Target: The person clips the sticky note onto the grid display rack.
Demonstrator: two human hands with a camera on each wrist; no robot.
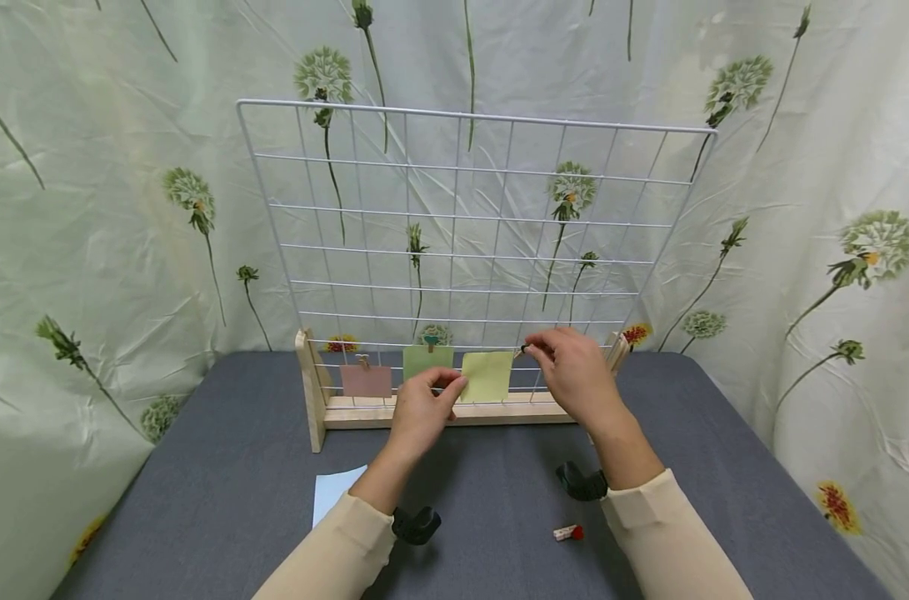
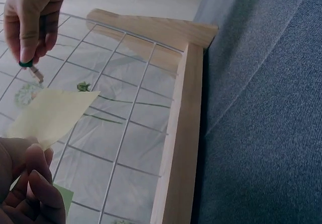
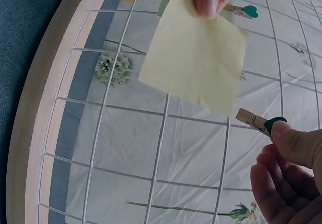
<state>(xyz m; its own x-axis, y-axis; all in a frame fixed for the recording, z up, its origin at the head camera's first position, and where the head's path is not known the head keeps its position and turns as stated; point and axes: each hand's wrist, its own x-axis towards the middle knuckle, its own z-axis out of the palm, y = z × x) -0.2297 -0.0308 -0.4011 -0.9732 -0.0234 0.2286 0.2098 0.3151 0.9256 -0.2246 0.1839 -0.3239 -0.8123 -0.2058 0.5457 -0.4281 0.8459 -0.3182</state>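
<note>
My left hand [image 1: 422, 410] pinches a yellow paper note [image 1: 486, 377] by its left edge, in front of the white wire grid [image 1: 454, 223]. In my right hand [image 1: 577, 372] a small wooden clothespin [image 3: 254, 122] with a green heart is pinched between thumb and finger. The clothespin's tip is close to a corner of the yellow note in the right wrist view. A green note [image 1: 427, 359] hangs on the grid under a clothespin [image 1: 431, 340] with a green heart. Left of it hangs a pink note [image 1: 367, 382] under another clothespin [image 1: 362, 360].
A wooden stand [image 1: 394, 418] holds the grid on the dark grey table [image 1: 222, 483]. Near the front lie a pale blue note [image 1: 336, 490], partly hidden by the left arm, and a clothespin with a red end [image 1: 568, 532]. A flowered curtain [image 1: 109, 250] hangs behind.
</note>
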